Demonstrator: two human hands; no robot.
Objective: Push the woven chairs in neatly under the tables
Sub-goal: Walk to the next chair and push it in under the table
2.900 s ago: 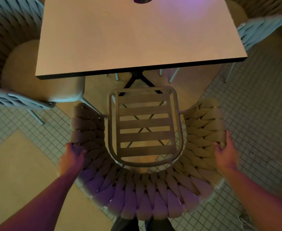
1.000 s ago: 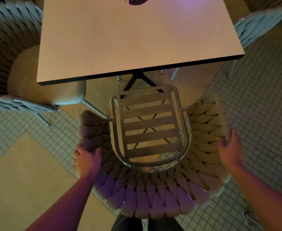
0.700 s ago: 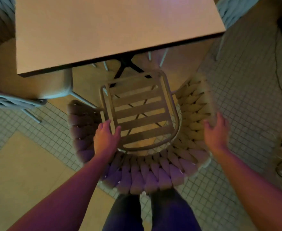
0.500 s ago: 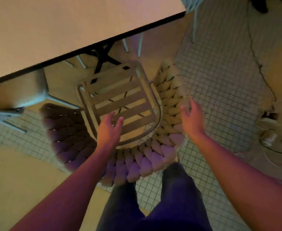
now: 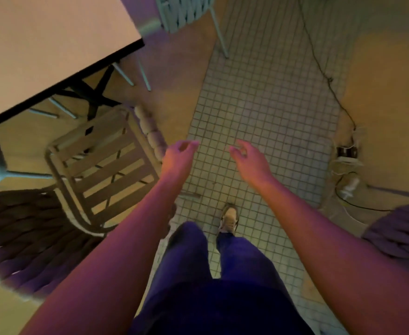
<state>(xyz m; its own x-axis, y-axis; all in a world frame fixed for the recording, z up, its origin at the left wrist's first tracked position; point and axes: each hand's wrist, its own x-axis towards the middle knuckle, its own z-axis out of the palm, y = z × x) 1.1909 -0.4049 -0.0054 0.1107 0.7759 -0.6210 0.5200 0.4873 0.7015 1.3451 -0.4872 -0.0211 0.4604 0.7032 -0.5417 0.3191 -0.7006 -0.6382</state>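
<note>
Beside the pale square table (image 5: 53,39), the slatted-seat woven rope chair (image 5: 97,170) sits with only its front edge under; I'd call that unfinished. My left hand (image 5: 177,158) and right hand (image 5: 249,163) hang loosely open, empty, right of the table.

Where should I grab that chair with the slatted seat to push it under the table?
Probably hold the woven chair by its thick curved woven backrest, coming from behind, opposite the table. The seat's open front already faces the table, so pushing the back sends it straight under.
</note>
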